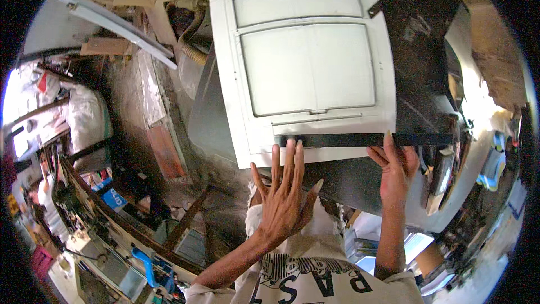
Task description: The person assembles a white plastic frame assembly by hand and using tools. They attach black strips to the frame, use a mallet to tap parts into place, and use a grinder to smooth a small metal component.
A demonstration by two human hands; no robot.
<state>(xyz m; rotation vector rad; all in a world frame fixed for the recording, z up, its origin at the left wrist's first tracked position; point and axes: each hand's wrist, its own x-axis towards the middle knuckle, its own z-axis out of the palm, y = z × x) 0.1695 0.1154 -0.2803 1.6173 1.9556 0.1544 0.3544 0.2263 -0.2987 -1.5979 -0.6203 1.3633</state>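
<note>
One white panel (pixel 309 70) bears two dark-outlined rectangles (pixel 298 7).

At the bottom middle of the frame, we see big dark letters (pixel 325 285) across the light shirt (pixel 388 288). At the lower left, we see white letters (pixel 117 199) on a small blue thing (pixel 110 193), tilted to one side.
</note>
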